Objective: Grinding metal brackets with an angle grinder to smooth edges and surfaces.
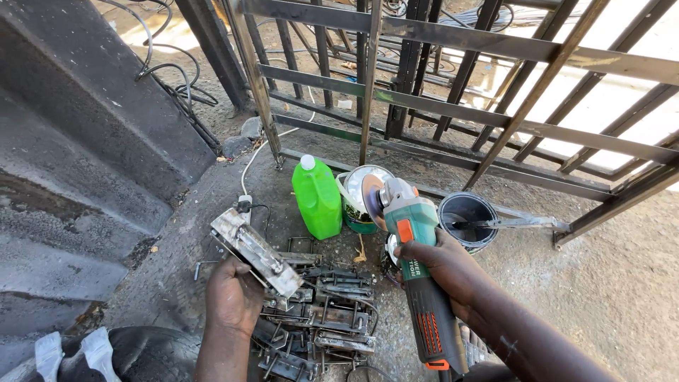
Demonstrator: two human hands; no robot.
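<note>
While both hands are full, a bracket (256, 252) and a grinder (419, 279) hang over the pile (322, 315) on the floor.

The left hand (232, 296) is closed round the bracket's lower end, lifting it left of the pile; stiff, heavy steel with likely sharp edges, best gripped by its flat sides. The right hand (444, 263) is wrapped round the grinder's body right of the pile, disc (371, 198) up beside the green jug (317, 197).

One green jug (317, 197), two paint tins (467, 219) (both open).
</note>
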